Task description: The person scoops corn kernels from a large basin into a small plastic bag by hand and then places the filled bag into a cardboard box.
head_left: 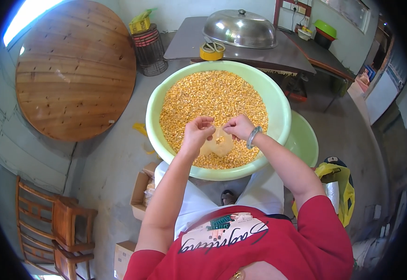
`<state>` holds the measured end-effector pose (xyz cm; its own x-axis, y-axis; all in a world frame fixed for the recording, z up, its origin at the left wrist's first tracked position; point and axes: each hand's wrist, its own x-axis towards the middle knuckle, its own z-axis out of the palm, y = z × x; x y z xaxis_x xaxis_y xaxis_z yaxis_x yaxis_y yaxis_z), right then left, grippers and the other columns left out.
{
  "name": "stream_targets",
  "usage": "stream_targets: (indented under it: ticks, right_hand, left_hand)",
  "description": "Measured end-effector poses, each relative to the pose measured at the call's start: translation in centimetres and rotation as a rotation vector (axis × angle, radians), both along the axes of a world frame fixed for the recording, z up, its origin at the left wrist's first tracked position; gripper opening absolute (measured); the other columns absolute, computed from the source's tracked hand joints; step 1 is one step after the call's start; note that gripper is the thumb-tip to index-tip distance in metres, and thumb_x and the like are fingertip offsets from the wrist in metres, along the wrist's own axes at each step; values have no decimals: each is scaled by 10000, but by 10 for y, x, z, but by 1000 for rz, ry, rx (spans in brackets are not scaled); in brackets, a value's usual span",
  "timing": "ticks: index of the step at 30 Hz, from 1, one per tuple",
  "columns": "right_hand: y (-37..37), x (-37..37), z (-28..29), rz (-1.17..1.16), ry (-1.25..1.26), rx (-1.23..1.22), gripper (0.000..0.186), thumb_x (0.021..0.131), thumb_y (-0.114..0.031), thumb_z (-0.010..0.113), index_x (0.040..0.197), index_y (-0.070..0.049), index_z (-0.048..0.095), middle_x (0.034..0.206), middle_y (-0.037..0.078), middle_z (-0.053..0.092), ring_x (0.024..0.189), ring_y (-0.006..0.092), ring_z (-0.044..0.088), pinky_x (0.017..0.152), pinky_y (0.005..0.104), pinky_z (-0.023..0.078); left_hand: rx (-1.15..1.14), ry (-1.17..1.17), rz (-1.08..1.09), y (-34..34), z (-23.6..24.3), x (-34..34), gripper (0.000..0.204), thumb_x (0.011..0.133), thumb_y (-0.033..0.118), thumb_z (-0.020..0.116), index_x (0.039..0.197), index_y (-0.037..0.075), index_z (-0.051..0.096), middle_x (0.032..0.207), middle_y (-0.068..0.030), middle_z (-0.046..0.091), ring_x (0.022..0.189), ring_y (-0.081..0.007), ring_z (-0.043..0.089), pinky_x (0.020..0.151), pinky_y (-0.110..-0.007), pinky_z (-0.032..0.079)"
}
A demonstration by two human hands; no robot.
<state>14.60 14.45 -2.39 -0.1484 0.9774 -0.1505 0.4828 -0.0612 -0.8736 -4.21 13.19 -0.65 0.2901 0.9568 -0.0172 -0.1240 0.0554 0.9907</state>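
Observation:
A large pale green tub [280, 112] full of yellow corn kernels [212, 91] stands right in front of me, between my knees. Over the kernels I hold a small clear plastic bag [220, 145], with some kernels showing in or through it. My left hand [198, 134] has its fingers curled at the bag's upper left edge. On the other side, my right hand [241, 127] pinches the bag's upper right edge between thumb and fingers. A bracelet [254, 137] circles my right wrist. The bag's lower part rests on or just above the corn; I cannot tell which.
Behind the tub, a dark table [182, 39] bears a metal dome lid [240, 30] and a yellow tape roll [211, 52] with scissors on it. A second green basin [304, 140] and yellow bag [346, 191] lie right; a cardboard box [139, 193], round wooden tabletop [75, 70] and chairs [63, 219] left.

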Motion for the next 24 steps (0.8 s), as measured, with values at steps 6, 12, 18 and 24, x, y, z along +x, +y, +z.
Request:
stream_targets:
  ticks: [6,12,18,24]
  right_hand:
    - [-21,-13,43,135,148,62,137,769,-138,608,782,-12,660,589,43,604,476,87,568,426,237,456]
    - [-43,-27,25,206,124,43,93,742,-93,597,784,-24,642,620,46,603,483,93,558,444,234,458]
    - [-49,-29,25,318,180,282,160,728,-49,605,886,-41,586,773,51,620,709,118,592,635,260,486]
    - [-25,-20,1,492,424,25,352,762,-104,637,1099,-33,567,981,54,616,858,123,573,820,263,434]
  left_hand:
    - [135,113,-18,-21,37,-8,272,704,-12,617,972,-3,572,776,-9,541,593,-67,506,543,-199,429]
    - [333,597,-84,-29,-7,-7,281,665,88,650,938,32,621,691,-38,606,612,-110,559,567,-269,453]
    - [414,700,-132,-34,-9,-8,168,705,144,634,810,12,631,638,-90,593,613,-121,561,567,-294,445]
    - [435,606,-88,-32,1,-13,163,767,143,603,708,-9,603,564,-47,536,504,-81,457,458,-272,375]
